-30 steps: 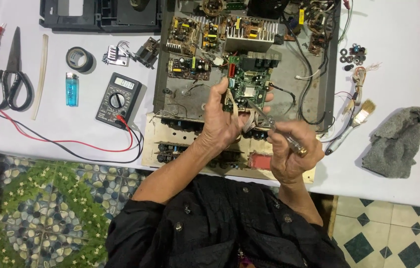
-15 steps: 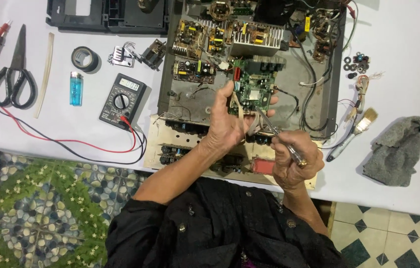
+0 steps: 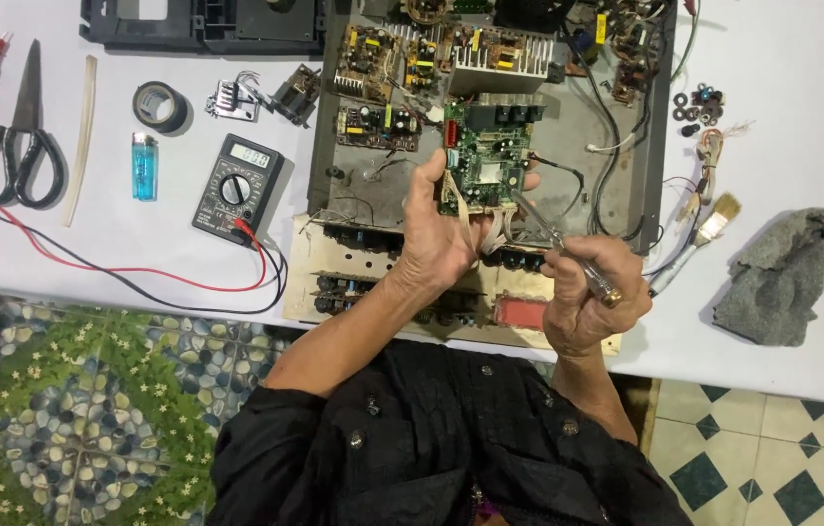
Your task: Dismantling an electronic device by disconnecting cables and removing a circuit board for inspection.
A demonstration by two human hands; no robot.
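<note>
Our right hand (image 3: 592,302) near the bench's front edge, closed around a screwdriver (image 3: 568,251), our left hand (image 3: 441,239) gripping a green circuit board (image 3: 485,156) over the open chassis (image 3: 490,107), multimeter (image 3: 236,188), lighter (image 3: 144,166) and scissors (image 3: 17,146) toward the left edge, grey rag (image 3: 787,278) toward the right edge

**White bench over patterned floor**

From my feed I look straight down on a bench (image 3: 802,127) covered in white, its near edge running across the middle of the view. Below it on the left I see a floor mat (image 3: 71,419) with a pebble pattern in green, blue and cream, dotted with small flowers. At lower right the floor tiles (image 3: 772,458) are pale with dark teal diamonds. Light falls evenly, with soft shadows.
</note>
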